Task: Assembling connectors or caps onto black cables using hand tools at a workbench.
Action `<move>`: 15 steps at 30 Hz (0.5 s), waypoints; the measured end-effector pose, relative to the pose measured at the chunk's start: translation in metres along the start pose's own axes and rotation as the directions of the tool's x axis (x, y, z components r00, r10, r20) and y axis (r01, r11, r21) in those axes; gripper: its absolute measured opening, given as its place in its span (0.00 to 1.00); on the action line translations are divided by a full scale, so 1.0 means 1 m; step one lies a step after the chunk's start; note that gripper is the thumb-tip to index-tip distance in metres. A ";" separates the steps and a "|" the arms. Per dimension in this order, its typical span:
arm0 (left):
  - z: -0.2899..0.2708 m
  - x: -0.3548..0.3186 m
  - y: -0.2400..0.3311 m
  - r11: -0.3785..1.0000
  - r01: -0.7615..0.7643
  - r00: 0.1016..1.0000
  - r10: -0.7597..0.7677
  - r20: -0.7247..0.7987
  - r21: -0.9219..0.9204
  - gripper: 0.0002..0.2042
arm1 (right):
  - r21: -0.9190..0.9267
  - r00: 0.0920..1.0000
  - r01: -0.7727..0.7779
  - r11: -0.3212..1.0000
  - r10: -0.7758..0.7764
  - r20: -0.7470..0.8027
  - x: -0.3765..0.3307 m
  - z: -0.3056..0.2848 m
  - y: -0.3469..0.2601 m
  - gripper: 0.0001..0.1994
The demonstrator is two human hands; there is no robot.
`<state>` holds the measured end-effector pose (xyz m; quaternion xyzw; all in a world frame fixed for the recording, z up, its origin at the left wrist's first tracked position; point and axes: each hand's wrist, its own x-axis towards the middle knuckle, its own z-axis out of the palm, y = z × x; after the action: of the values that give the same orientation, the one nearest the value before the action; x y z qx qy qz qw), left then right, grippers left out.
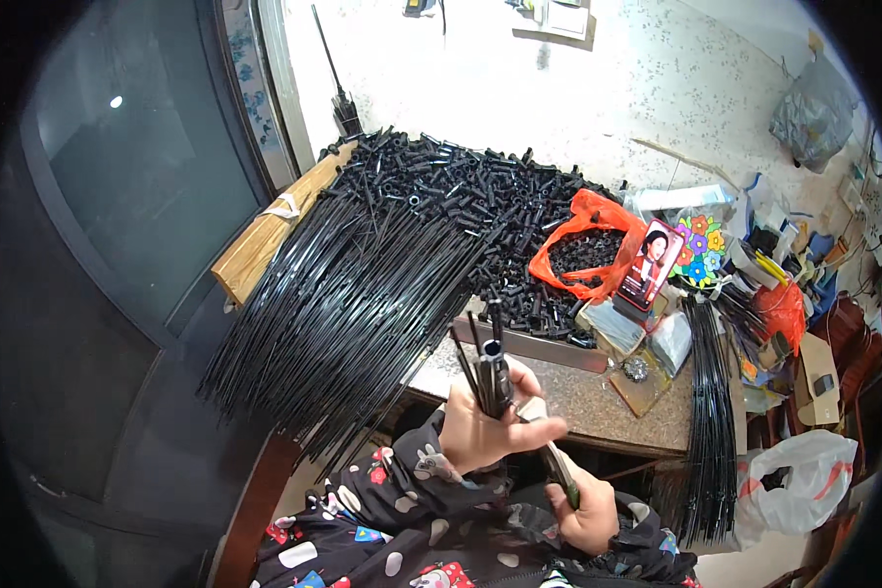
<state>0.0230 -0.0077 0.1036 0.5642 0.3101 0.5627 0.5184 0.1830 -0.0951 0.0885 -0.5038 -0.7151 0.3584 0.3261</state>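
My left hand (472, 431) is closed around several black pieces: thin black rods and a short black tube (492, 365) with a hollow end, all pointing up and away from me. White material shows on its fingers. My right hand (590, 512) sits lower and to the right, closed on the dark handle of a slim tool (562, 475). The tool's upper end runs up to my left fingers, where its tip is hidden. Beyond my hands lies a wide heap of short black tubes (461, 181). Long thin black rods (333, 304) are spread in a thick layer at the left.
A wooden board (274, 230) borders the rods. An orange bag (588, 211) holds small black parts beside a propped phone (652, 265). A bundle of black rods (708, 421) hangs over the table's (598, 416) right edge, near a white plastic bag (804, 480).
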 end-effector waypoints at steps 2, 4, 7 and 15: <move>-0.003 -0.002 0.003 0.999 -0.030 1.000 0.030 0.003 -0.021 0.11 | -0.087 1.000 0.023 0.996 -0.024 -0.017 0.000 -0.002 -0.003 0.25; -0.003 -0.002 0.004 0.998 -0.046 0.999 0.046 0.004 -0.032 0.11 | -0.066 1.000 -0.002 0.998 0.001 -0.020 0.000 0.001 -0.002 0.25; 0.000 -0.001 0.003 0.997 -0.036 0.999 0.037 -0.002 0.074 0.11 | -0.023 0.998 -0.055 0.998 0.055 -0.021 -0.002 0.008 -0.001 0.26; -0.008 0.000 -0.003 0.997 -0.011 0.997 0.016 0.074 -0.070 0.14 | 0.107 0.998 -0.061 0.992 0.058 0.030 0.014 -0.013 0.009 0.23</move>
<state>0.0157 -0.0044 0.0994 0.5686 0.2668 0.5552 0.5452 0.1940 -0.0775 0.0890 -0.5017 -0.6836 0.4128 0.3326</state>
